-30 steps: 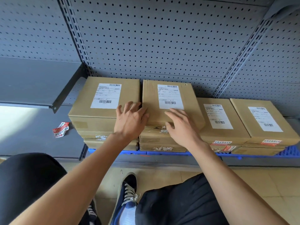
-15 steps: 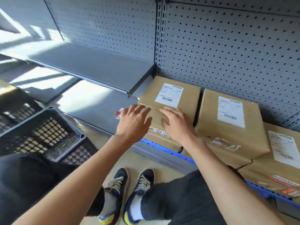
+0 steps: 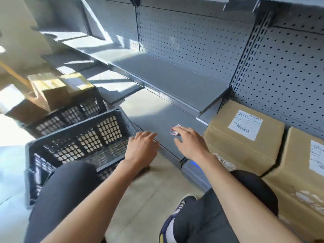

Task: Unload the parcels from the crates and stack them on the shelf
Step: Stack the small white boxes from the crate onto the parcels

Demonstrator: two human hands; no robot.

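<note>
Both hands empty, mid-frame: left hand (image 3: 141, 149) and right hand (image 3: 190, 143) with fingers loosely spread, gripping nothing. Brown cardboard parcels with white labels (image 3: 243, 135) stacked on grey metal shelf (image 3: 157, 118), just right of right fingers. More parcels (image 3: 52, 90) upper left in far black plastic crate (image 3: 70, 111); near black crate (image 3: 78, 142) beside left fingers.

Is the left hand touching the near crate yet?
Cannot tell. In the head view the left hand overlaps the near crate's right rim, but motion blur hides any contact.
</note>
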